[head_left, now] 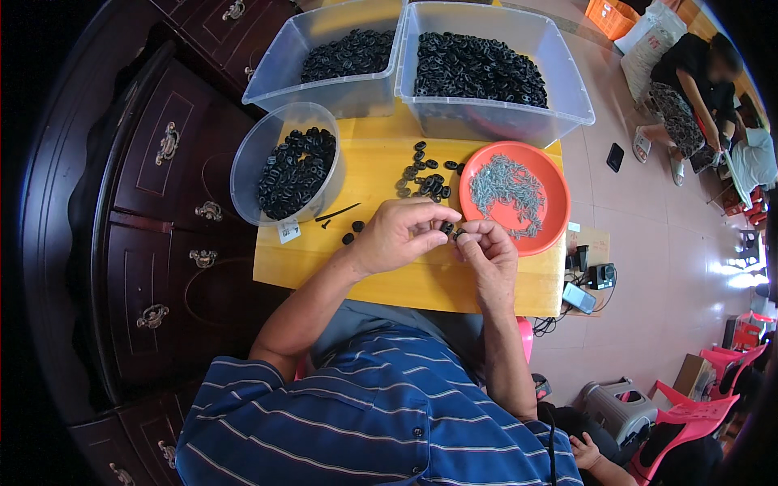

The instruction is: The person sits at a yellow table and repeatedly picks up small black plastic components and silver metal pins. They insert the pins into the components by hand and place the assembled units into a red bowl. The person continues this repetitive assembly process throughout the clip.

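Above the near part of a yellow table (369, 154), my two hands are close together. My left hand (395, 239) pinches a small black oval plastic piece (446, 228) between thumb and fingers. My right hand (492, 263) has its thumb and fingertips closed on another small black piece (460, 233), partly hidden by the fingers. Just beyond them lies a loose group of black oval pieces (433, 186). Beside my right hand sits a round orange-red dish (561, 190) holding many small silvery metal parts (506, 190), too fine to make out exactly.
Two see-through bins (494, 121) (324, 91) and a round tub (243, 174), all holding black pieces, stand at the back and left. A thin black stick (338, 212) lies near the tub. Dark drawers (174, 162) border the left. A person (689, 89) sits at far right.
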A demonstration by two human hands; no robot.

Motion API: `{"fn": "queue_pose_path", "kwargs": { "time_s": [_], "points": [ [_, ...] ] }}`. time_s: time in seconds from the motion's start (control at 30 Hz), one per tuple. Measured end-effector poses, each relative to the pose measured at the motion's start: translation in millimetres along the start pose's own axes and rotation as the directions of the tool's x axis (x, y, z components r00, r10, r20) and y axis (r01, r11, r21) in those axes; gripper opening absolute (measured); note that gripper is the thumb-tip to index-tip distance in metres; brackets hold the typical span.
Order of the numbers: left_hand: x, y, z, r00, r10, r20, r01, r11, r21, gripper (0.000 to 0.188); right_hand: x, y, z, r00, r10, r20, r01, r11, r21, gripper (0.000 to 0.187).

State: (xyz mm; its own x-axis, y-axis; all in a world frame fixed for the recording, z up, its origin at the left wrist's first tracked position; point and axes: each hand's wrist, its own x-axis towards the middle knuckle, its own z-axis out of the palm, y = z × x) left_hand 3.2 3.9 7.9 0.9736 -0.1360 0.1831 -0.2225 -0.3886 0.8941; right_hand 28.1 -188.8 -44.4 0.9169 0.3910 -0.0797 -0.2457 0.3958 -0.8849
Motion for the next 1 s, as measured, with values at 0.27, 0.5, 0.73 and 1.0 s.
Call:
{"fn": "queue_pose_path", "kwargs": {
  "time_s": [0.27,0.5,0.73,1.0],
  "points": [
    [2.5,0.6,1.1,0.998,0.026,0.05,-0.028,0.999,0.038,0.033,0.4,1.5,0.0,1.0,0.014,0.002,-0.014,1.0,-0.017,0.015],
    [9.4,-1.9,-3.7,0.987,0.096,0.125,-0.108,0.99,0.089,0.033,0.0,-11.6,4.0,0.987,0.158,0.008,-0.158,0.987,-0.011,0.012],
    [10.0,19.1,2.2,0.992,0.016,0.125,-0.036,0.986,0.164,0.04,3.4,1.3,-7.8,0.98,0.192,0.044,-0.195,0.979,0.066,0.016],
    [10.5,6.1,4.3,0.983,0.153,0.1,-0.172,0.961,0.217,0.037,2.8,1.3,-2.8,0.986,0.164,0.038,-0.165,0.986,0.037,0.015]
  ]
}}
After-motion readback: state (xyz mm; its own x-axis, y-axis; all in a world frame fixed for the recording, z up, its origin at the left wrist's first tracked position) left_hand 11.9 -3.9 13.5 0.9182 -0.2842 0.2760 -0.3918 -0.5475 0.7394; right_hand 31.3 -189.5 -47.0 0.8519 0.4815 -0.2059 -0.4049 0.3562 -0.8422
